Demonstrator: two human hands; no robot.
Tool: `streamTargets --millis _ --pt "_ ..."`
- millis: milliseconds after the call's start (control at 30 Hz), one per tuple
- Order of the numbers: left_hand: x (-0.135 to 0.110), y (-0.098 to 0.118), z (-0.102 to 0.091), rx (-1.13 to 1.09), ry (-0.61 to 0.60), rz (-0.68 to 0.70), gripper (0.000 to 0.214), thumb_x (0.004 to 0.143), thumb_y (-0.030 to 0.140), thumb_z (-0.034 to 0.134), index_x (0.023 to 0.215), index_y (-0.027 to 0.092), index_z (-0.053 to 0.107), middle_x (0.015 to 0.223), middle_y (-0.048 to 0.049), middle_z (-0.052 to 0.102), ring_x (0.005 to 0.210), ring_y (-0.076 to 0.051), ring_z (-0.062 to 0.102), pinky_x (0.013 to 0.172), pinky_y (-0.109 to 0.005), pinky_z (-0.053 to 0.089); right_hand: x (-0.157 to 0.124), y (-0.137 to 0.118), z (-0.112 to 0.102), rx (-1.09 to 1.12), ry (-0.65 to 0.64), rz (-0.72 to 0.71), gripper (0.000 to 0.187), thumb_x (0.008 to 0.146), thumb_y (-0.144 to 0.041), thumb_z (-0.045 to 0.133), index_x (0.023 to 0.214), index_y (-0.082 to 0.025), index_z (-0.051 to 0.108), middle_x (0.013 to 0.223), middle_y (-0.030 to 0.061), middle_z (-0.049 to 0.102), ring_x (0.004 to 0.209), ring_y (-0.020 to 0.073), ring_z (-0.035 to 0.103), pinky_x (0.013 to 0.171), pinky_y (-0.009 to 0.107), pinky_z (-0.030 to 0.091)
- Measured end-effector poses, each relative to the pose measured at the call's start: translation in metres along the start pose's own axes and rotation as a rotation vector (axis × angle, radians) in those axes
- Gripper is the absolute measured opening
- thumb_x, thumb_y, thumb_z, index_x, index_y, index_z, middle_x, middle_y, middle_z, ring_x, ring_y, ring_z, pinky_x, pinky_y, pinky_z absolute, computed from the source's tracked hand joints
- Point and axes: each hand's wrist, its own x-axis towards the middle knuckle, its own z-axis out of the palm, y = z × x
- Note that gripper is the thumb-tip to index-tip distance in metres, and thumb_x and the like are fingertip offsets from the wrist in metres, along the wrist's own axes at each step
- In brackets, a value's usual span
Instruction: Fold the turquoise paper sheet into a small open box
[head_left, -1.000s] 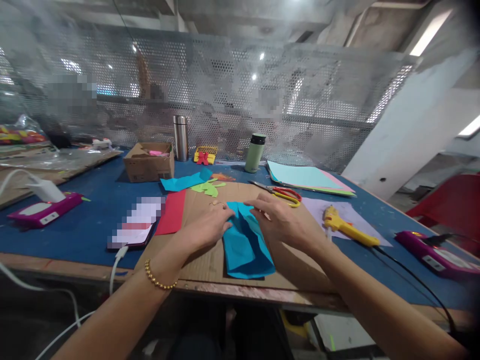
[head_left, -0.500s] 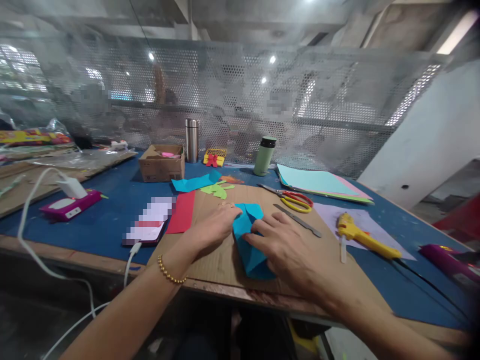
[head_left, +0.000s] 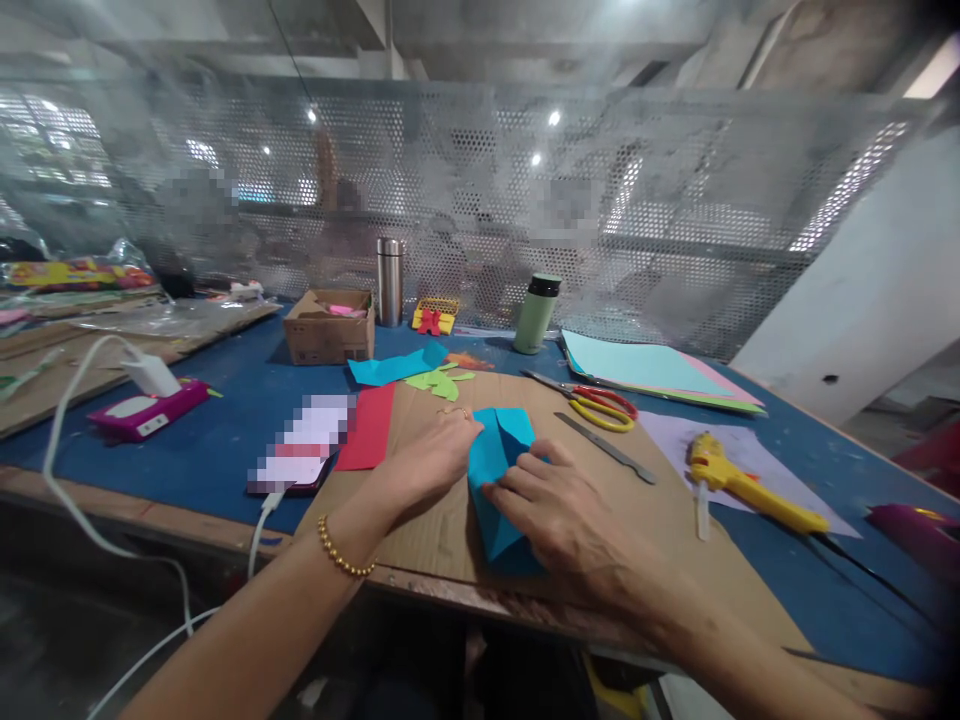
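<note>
A folded piece of blue paper (head_left: 489,452), shaped like a small pouch with a raised flap, lies on the brown cardboard sheet (head_left: 435,530). My left hand (head_left: 441,448) pinches its upper left edge; the thumb side is partly hidden from above. From the right, my right hand (head_left: 551,500) has its fingers curled over the paper's right side and grips it there. A red sheet of paper (head_left: 369,428) rests left of my left hand. Behind the hands are light green paper cutouts (head_left: 439,382) and another folded blue strip (head_left: 397,367).
Scissors (head_left: 600,405) and a metal blade (head_left: 607,448) lie to the right. A yellow glue gun (head_left: 757,490) rests on lilac paper (head_left: 667,435). At left are a phone (head_left: 304,445) and a purple power strip (head_left: 150,410). Behind stand a cardboard box (head_left: 330,330), a steel flask (head_left: 390,285) and a green tumbler (head_left: 537,318).
My right hand's fingers have drawn closer together on the blue paper's right side. My left hand keeps its hold. The whole view has shifted slightly.
</note>
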Motion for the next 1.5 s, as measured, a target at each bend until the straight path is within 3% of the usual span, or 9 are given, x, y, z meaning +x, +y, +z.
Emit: streamTargets --millis 100,333,500,600,833,967,1067,1500 --pt "0.007 0.0 -0.004 0.036 0.019 -0.083 0.026 0.093 0.014 0.033 0.1 0.019 0.058 0.108 -0.0079 0.055 0.101 -0.021 0.048 0.09 -0.037 0.044 0.0 0.001 0.003 0.012 -0.029 -0.009 0.016 0.09 -0.013 0.048 0.087 -0.015 0.064 0.079 0.008 0.063 0.075 0.0207 0.051 0.079 0.039 0.031" --pt "0.024 0.014 -0.03 0.246 -0.12 -0.089 0.021 0.095 0.027 0.043 0.098 0.019 0.063 0.096 -0.0083 0.06 0.093 -0.024 0.053 0.088 -0.04 0.044 0.002 0.001 0.002 0.056 -0.041 0.025 0.008 0.084 -0.018 0.06 0.09 -0.016 0.065 0.082 0.0082 0.066 0.082 0.0235 0.055 0.079 0.039 0.035" --pt "0.025 0.003 -0.014 0.307 -0.103 -0.07 0.026 0.095 0.038 0.049 0.11 0.022 0.063 0.117 -0.0105 0.059 0.11 -0.028 0.052 0.098 -0.045 0.04 0.0 0.001 0.001 0.141 -0.02 0.055 0.014 0.081 -0.022 0.065 0.093 -0.015 0.065 0.092 0.0104 0.068 0.092 0.0263 0.057 0.082 0.038 0.042" --pt "0.022 -0.002 -0.008 0.31 -0.087 -0.058 0.029 0.096 0.038 0.048 0.117 0.022 0.06 0.123 -0.0106 0.058 0.116 -0.029 0.05 0.103 -0.047 0.037 -0.001 0.002 0.005 0.124 -0.019 0.042 0.014 0.082 -0.009 0.056 0.091 -0.014 0.064 0.09 0.0101 0.068 0.09 0.0246 0.058 0.083 0.038 0.044" --pt "0.019 0.005 -0.009 0.351 -0.061 -0.065 0.029 0.097 0.034 0.046 0.119 0.02 0.06 0.127 -0.0133 0.058 0.117 -0.03 0.05 0.101 -0.048 0.039 0.0 0.003 0.004 0.156 -0.015 0.014 0.017 0.084 -0.005 0.05 0.091 -0.015 0.063 0.089 0.0104 0.069 0.082 0.0226 0.058 0.08 0.037 0.046" --pt "0.019 0.004 -0.007 0.348 -0.061 -0.062 0.031 0.096 0.034 0.048 0.12 0.019 0.059 0.126 -0.0143 0.058 0.117 -0.033 0.05 0.1 -0.05 0.038 0.002 0.003 0.004 0.152 -0.001 -0.013 0.005 0.087 -0.018 0.057 0.088 -0.016 0.061 0.086 0.01 0.068 0.081 0.023 0.058 0.08 0.038 0.047" --pt "0.019 0.003 -0.006 0.344 -0.056 -0.06 0.031 0.096 0.034 0.048 0.121 0.019 0.059 0.125 -0.0142 0.059 0.118 -0.033 0.05 0.1 -0.05 0.038 0.002 0.003 0.006 0.129 0.009 -0.018 0.008 0.088 -0.024 0.059 0.085 -0.016 0.06 0.084 0.0091 0.067 0.08 0.0231 0.058 0.079 0.038 0.047" --pt "0.022 0.003 -0.004 0.419 -0.067 -0.076 0.032 0.096 0.034 0.047 0.122 0.02 0.061 0.121 -0.0148 0.061 0.115 -0.035 0.052 0.094 -0.049 0.042 0.001 0.004 0.012 0.162 0.0 -0.033 0.017 0.086 -0.006 0.047 0.087 -0.016 0.061 0.084 0.0086 0.067 0.082 0.0215 0.06 0.092 0.041 0.048"
